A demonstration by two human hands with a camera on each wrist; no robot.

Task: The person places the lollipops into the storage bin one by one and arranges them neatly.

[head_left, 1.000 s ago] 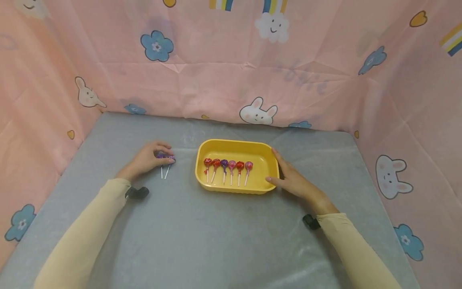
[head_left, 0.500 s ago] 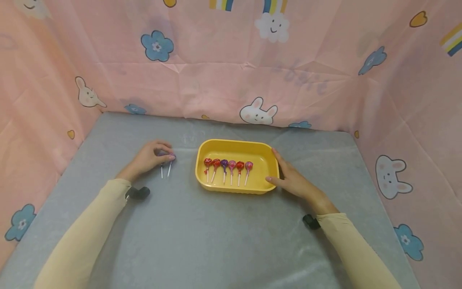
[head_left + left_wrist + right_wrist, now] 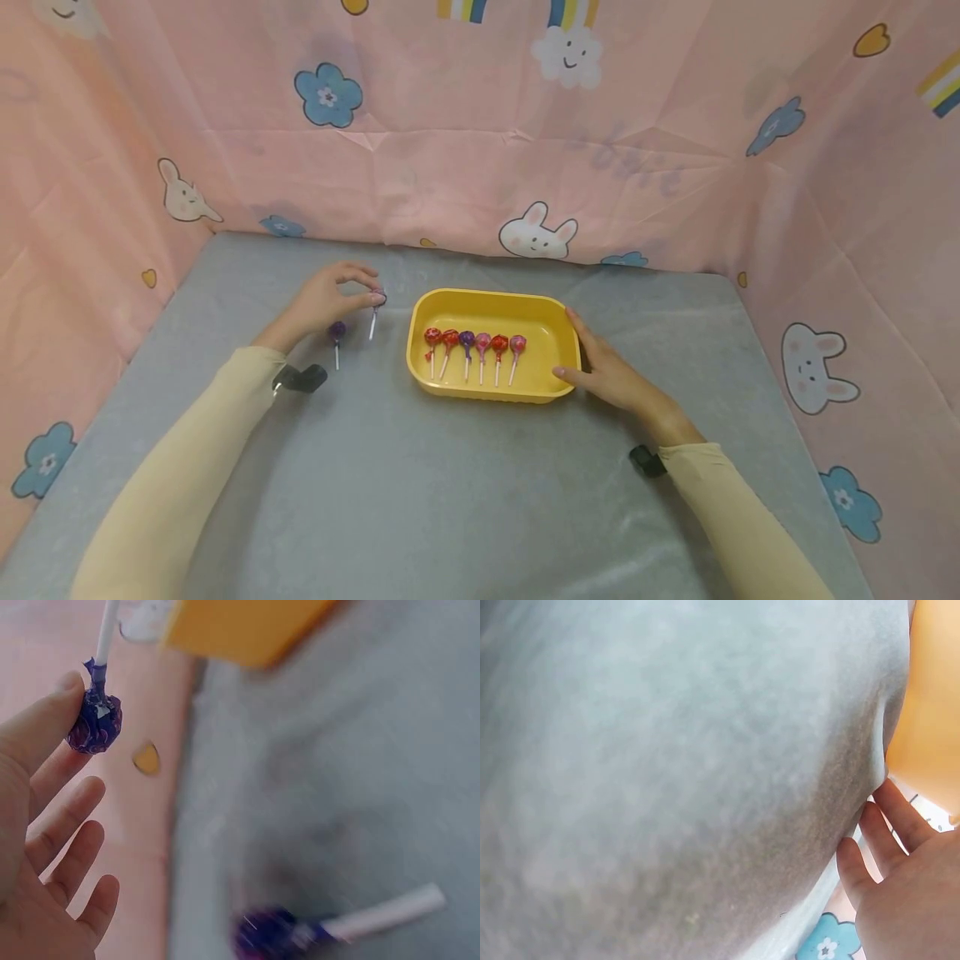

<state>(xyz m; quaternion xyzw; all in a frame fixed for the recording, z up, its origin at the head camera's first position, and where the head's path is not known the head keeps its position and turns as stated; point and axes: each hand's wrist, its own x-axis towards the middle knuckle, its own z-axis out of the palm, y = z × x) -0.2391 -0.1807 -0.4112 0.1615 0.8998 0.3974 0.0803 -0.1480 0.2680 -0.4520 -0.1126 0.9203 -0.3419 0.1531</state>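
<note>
My left hand (image 3: 322,298) pinches a purple-wrapped lollipop (image 3: 96,727) by its candy end between thumb and index finger, its white stick pointing down in the head view. The other fingers stand loosely apart. A second purple lollipop (image 3: 337,331) lies on the table below that hand. To the right sits a yellow tray (image 3: 487,298) with several lollipops laid in a row, heads toward the far side; among them are a red one (image 3: 432,336) and a dark purple one (image 3: 467,339). My right hand (image 3: 611,371) holds the tray's right end, thumb over the rim, fingers along the outside.
A grey cloth covers the table (image 3: 450,492). Pink printed curtain (image 3: 420,167) hangs behind it and along both sides. A dark wrist device (image 3: 302,378) sits under the left wrist, and another (image 3: 647,461) by the right.
My left hand has picked up one of the two purple lollipops and moved away from me and to the right. The other one stays on the table. Right hand and tray have not moved.
</note>
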